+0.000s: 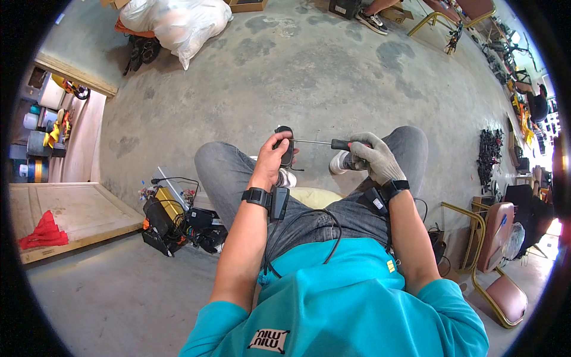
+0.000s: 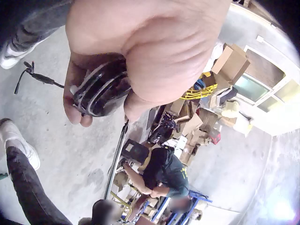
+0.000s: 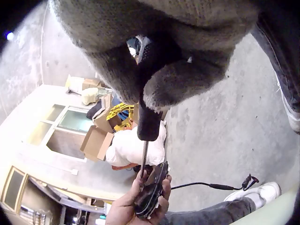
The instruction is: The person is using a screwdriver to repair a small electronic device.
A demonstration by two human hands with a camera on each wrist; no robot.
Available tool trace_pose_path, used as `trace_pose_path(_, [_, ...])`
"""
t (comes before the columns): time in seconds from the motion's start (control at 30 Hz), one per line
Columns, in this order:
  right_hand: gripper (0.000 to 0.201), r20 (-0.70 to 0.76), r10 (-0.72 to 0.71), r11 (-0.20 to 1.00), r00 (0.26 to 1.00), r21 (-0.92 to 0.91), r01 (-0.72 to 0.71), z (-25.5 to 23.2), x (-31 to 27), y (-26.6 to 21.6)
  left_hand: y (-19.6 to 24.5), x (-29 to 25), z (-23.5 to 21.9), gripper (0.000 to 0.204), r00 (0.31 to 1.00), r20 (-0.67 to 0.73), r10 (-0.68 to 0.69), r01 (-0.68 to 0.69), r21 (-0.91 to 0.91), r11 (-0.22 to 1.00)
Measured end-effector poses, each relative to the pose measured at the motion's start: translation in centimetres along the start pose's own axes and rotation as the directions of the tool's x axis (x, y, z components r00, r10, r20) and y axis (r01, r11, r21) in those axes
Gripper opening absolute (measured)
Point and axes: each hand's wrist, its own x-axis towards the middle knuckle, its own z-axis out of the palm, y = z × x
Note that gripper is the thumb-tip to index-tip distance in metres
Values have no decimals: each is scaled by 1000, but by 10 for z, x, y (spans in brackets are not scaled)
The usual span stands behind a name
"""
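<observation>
My bare left hand [image 1: 272, 159] grips a small black oval device [image 2: 104, 89], fingers on one side and thumb on the other. A short black cable [image 3: 211, 186] with a connector hangs from it. In my gloved right hand [image 1: 376, 159] is a screwdriver, its black handle [image 3: 149, 123] pinched between thumb and fingers. The metal shaft [image 1: 312, 142] reaches across to the device, its tip close to my left thumb. Whether the tip sits in a screw cannot be told.
Cables and dark parts [image 1: 172, 217] lie on the floor at my left, near a wooden panel [image 1: 77, 217]. White bags [image 1: 184, 24] stand ahead. A chair [image 1: 496, 238] is at the right; another person's shoe [image 1: 373, 22] shows at the top.
</observation>
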Motion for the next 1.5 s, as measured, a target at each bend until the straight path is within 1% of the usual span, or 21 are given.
trace_pose_path(0.03, [41, -17, 2, 1000, 1000, 0, -2, 0, 0, 0, 3, -3, 3, 24, 1000, 1, -1, 1, 1, 1000])
trace_pose_path(0.1, [41, -23, 4, 1000, 1000, 22, -3, 0, -1, -1, 5, -8, 6, 45, 995, -39, 92, -94, -47, 994])
trace_pose_path(0.13, [40, -27, 6, 999, 1000, 43, -4, 0, -1, -2, 6, -8, 6, 45, 995, -40, 92, -94, -47, 995])
trace_pose_path(0.2, [40, -27, -1, 999, 1000, 43, 2, -1, -1, -1, 6, -5, 3, 52, 995, -88, 41, -48, -69, 996])
trace_pose_path(0.33, [40, -9, -1, 998, 1000, 63, 1, -1, -1, -2, 4, 2, -6, 50, 999, -47, 24, -28, -86, 996])
trace_pose_path(0.4, [40, -1, 3, 997, 1000, 82, -3, -1, -2, -3, 5, 3, -11, 45, 999, 45, 0, 10, -206, 979])
trace_pose_path(0.43, [40, 8, 7, 995, 1000, 101, -7, -1, -2, -3, 4, 4, -11, 45, 999, 45, -1, 10, -206, 979])
trace_pose_path(0.5, [40, 4, 4, 995, 1000, 99, -4, 0, -2, -3, 3, 6, -13, 42, 995, 92, -48, 82, -420, 904])
trace_pose_path(0.53, [40, -1, 0, 995, 1000, 97, 0, 0, -2, -3, 2, 8, -15, 42, 995, 92, -48, 83, -420, 904])
trace_pose_path(0.6, [40, -1, 0, 995, 1000, 102, 0, 0, -2, -4, 3, 11, -18, 45, 980, 198, -24, 118, -481, 869])
trace_pose_path(0.7, [39, 1, 0, 994, 1000, 109, -1, 1, -2, -5, 2, 10, -19, 45, 983, 184, 3, 96, -527, 845])
trace_pose_path(0.83, [39, 2, 0, 992, 1000, 124, 0, 1, -2, -5, 2, 11, -20, 46, 978, 206, 35, 84, -543, 835])
trace_pose_path(0.9, [39, 9, -3, 992, 1000, 130, 1, 2, -3, -6, 2, 11, -20, 46, 983, 183, 31, 58, -465, 884])
trace_pose_path(0.93, [39, 16, -6, 991, 1000, 136, 3, 2, -3, -7, 2, 10, -19, 46, 983, 183, 31, 58, -465, 884])
trace_pose_path(1.0, [39, 18, -9, 992, 1000, 123, 7, 2, -2, -6, 2, 8, -18, 49, 995, 100, 8, 34, -414, 910])
trace_pose_path(1.03, [38, 20, -12, 994, 1000, 110, 10, 2, -1, -6, 2, 8, -17, 49, 995, 100, 8, 35, -414, 910])
trace_pose_path(1.1, [38, 22, -8, 993, 1000, 116, 5, 3, -3, -8, 3, 7, -17, 51, 999, 47, -1, 20, -404, 915])
trace_pose_path(1.5, [42, 49, -2, 997, 999, 77, -2, 4, -3, -8, 1, 8, -19, 52, 999, 49, 19, 1, -373, 928])
